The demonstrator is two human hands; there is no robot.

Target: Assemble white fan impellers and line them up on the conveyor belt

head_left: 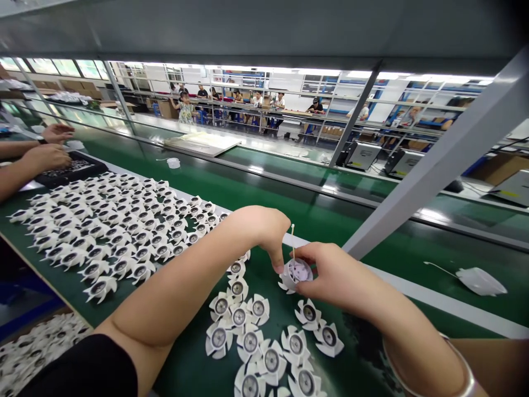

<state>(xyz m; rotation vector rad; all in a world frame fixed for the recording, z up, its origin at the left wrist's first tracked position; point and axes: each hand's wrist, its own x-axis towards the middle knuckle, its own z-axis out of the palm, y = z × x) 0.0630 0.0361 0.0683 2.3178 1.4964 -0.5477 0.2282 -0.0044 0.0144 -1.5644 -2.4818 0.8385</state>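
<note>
My right hand (334,273) was curled narrow, pinching a white plastic bladed wheel (296,277) over the green conveyor belt (330,207), while my left hand (264,229) pressed its rim; had my grip eased, the thin wooden stick (292,240) standing in it could have tipped out.

Item: one white plastic fan impeller (296,277), curved blades, tilted on edge, hollow underside facing up and showing a pale lilac-white interior. Item: one thin swab stick (293,242), pale tip uppermost, nearly upright, lower end inside the impeller's hollow.
</note>
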